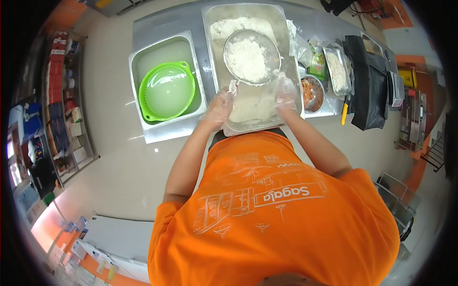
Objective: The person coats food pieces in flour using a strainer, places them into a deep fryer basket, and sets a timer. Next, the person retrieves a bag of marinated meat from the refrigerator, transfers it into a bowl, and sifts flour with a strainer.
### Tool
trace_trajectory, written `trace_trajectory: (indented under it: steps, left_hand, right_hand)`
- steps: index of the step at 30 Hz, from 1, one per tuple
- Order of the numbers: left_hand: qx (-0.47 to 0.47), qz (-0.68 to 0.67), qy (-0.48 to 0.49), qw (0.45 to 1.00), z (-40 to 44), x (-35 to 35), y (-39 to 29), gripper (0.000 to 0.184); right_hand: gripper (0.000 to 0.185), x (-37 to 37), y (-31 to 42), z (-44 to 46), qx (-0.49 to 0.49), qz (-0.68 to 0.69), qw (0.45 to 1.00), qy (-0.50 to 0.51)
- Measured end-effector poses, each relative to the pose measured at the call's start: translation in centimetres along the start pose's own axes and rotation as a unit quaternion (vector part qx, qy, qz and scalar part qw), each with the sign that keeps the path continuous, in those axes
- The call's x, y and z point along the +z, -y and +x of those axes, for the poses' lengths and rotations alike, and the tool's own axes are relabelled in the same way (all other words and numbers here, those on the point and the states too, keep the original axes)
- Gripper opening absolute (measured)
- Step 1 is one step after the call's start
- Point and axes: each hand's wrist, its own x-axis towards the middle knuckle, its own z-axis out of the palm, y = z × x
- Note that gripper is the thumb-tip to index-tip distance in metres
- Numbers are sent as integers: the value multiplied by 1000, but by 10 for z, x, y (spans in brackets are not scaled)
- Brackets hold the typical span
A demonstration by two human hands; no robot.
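Note:
A round metal sieve with white flour in it is held over a deep steel tray. Flour also covers the tray's far end and part of its floor. Thin clear plastic gloves cover both hands. My left hand is closed at the near left of the sieve, with flour on its fingertips. On the near right, my right hand grips the sieve's rim, its fingers slightly blurred and dusted with flour.
Left of the tray, a green plastic basket sits in a steel basin of cloudy liquid. On the right are a metal bowl of orange-brown food, a tray of pale pieces, a yellow-handled knife and a black plastic bag.

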Motion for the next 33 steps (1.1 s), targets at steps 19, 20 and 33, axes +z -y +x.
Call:
trace_trajectory:
  steps: [19,20,33]
  left_hand:
    - [-80,-295,-83,949,-8,-1,-5,23]
    - [-113,-313,-67,941,-9,-5,-12,24]
    - [-84,-287,-73,951,-5,-3,-5,27]
  right_hand:
    - [42,188,0,57,-221,66,970,-71]
    - [42,198,-1,51,-279,95,954,-50]
    - [47,144,9,23,-651,-287,690,-135]
